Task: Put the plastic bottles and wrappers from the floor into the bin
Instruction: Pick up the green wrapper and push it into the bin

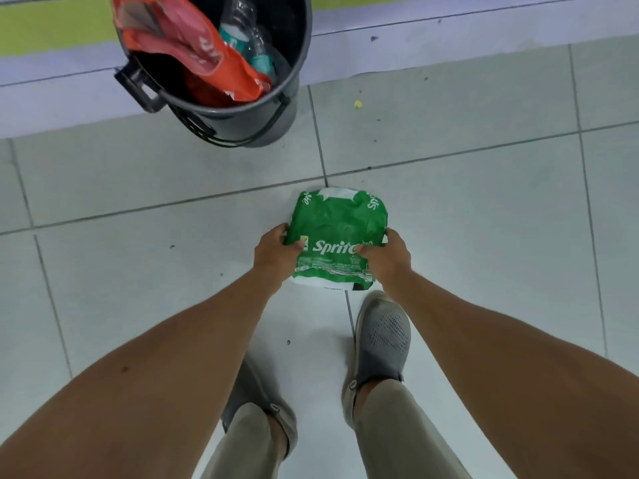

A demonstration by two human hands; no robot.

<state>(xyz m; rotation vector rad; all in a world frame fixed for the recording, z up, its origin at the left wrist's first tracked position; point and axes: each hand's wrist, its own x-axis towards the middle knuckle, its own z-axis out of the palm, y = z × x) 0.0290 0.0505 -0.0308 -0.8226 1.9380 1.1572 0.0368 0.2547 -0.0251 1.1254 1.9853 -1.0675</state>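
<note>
A person's left hand [276, 252] and right hand [387, 255] clasp a crumpled green Sprite wrapper [340, 233] by its two sides, fingers closed on it, low above the floor [484, 209]; the bin [242, 122], already holding rubbish, stands ahead, slightly left.

Pale grey tiled floor [449, 209] with dark grout, lavender step [449, 43], green band [52, 25]
</note>
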